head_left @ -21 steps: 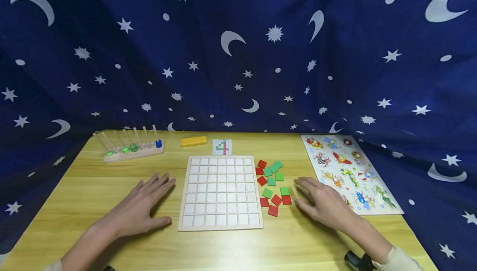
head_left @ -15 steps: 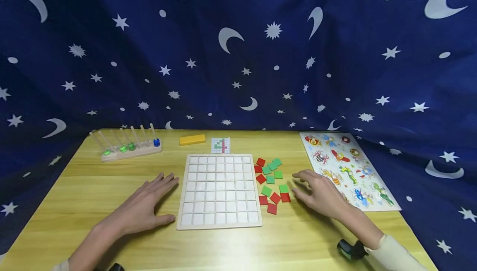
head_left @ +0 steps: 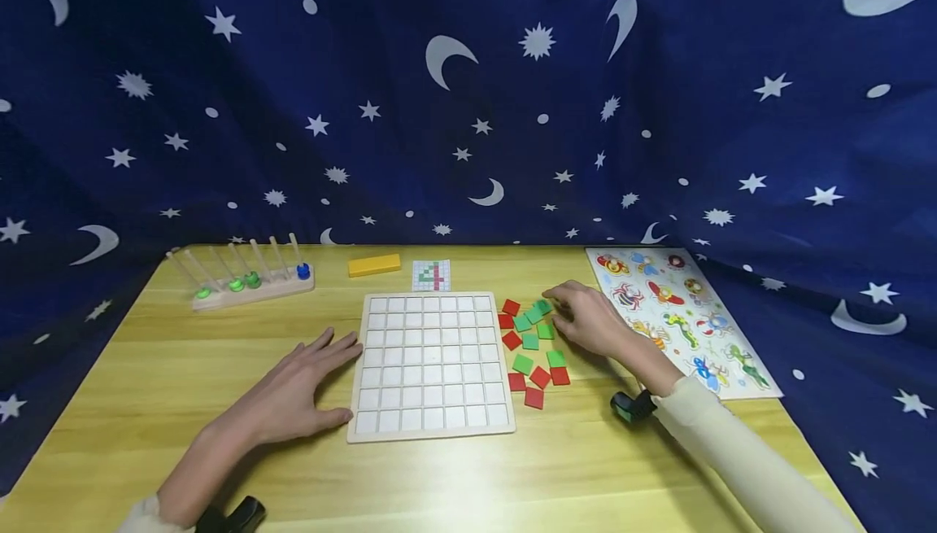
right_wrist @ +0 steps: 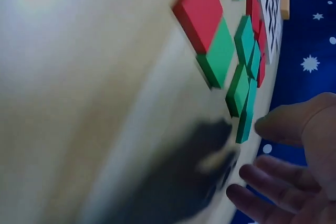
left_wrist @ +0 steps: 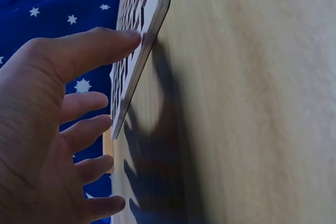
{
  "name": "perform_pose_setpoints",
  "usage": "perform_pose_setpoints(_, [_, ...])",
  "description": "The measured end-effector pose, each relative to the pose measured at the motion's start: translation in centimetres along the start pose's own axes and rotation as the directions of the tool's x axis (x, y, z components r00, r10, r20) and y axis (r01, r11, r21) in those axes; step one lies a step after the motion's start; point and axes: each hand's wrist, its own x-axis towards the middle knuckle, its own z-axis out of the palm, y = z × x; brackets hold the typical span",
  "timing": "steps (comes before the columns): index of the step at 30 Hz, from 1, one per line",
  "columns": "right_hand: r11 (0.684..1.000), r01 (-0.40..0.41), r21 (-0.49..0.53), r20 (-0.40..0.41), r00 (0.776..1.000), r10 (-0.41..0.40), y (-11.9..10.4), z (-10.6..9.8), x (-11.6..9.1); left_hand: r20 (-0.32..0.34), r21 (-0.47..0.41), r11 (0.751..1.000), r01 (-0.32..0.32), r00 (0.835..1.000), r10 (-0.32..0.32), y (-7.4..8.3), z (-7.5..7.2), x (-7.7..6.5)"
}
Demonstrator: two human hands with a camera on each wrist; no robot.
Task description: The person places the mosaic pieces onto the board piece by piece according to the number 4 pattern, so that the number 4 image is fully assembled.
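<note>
A wooden grid board with white squares lies flat in the middle of the table. My left hand is at its left side, fingers spread and thumb tip right at the edge; nothing is in its grasp. To the right of the board are loose square tiles, several green and several red. My right hand hovers beside the farthest green tile. In the right wrist view, a gap shows between thumb and fingers, with the green tile just beyond the thumb tip.
Behind the board lie a small card with a coloured grid figure and a yellow block. A wooden peg stand with green and blue rings is at the back left. An insect picture board lies at right, under the right forearm's side.
My right hand has moved forward and left to the far green tiles. My left hand has shifted right to the board's edge. The head view has tilted slightly down.
</note>
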Motion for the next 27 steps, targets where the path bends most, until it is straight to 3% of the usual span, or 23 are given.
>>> perform_pose_setpoints(7, [0.994, 0.11, -0.012, 0.109, 0.988, -0.108, 0.4, 0.4, 1.9, 0.058, -0.029, 0.999, 0.017, 0.998, -0.015, 0.0, 0.1, 0.1])
perform_pose_setpoints(21, [0.992, 0.12, -0.039, 0.183, 0.977, -0.111, 0.9, 0.2, 2.8, 0.136, -0.069, 0.996, 0.049, 0.99, -0.039, 0.1, -0.7, 1.2])
perform_pose_setpoints(27, [0.997, 0.07, -0.018, 0.124, 0.99, -0.067, 1.6, 0.3, 2.9, 0.12, -0.09, 0.995, 0.052, 0.992, -0.041, -0.1, -0.4, 1.0])
